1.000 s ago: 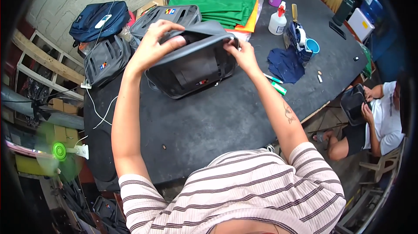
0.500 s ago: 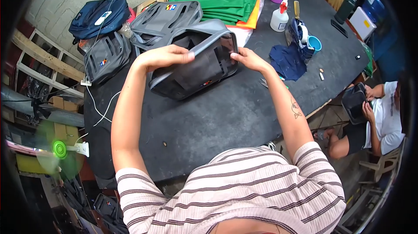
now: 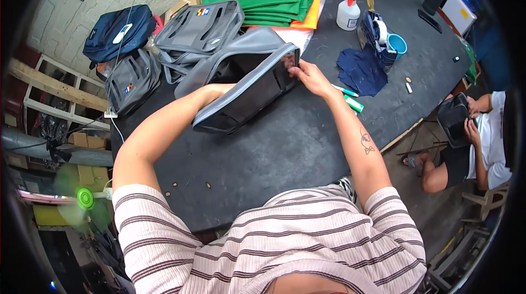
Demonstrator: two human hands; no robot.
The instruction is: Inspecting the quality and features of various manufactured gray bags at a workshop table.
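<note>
The open grey bag (image 3: 246,105) lies between the two hands over the black counter (image 3: 274,151), tilted, its zippered mouth gaping. The left hand (image 3: 220,91) reaches into that mouth, its fingers hidden, so whether it grasps anything cannot be told. The right hand (image 3: 311,78) grasps the rim at the bag's right end.

Nearer the body than the hands, the counter is scuffed and dotted with small brown bits (image 3: 209,185). Beyond the hands lies a stack of green fabric (image 3: 263,1); beyond and left of the left hand, a flag-patched grey bag (image 3: 200,26) and a navy backpack (image 3: 118,31) sit near a pale block wall (image 3: 52,31). Right of the right hand are a green marker (image 3: 353,103), a dark blue cloth (image 3: 360,72) and a light-blue cup (image 3: 396,46), with a spray bottle (image 3: 348,16) farther off.

Well left of the left forearm, a green-hubbed fan (image 3: 85,198) blurs. Well right of the right hand, off the counter, a seated co-worker (image 3: 490,135) holds a dark bag (image 3: 453,121).
</note>
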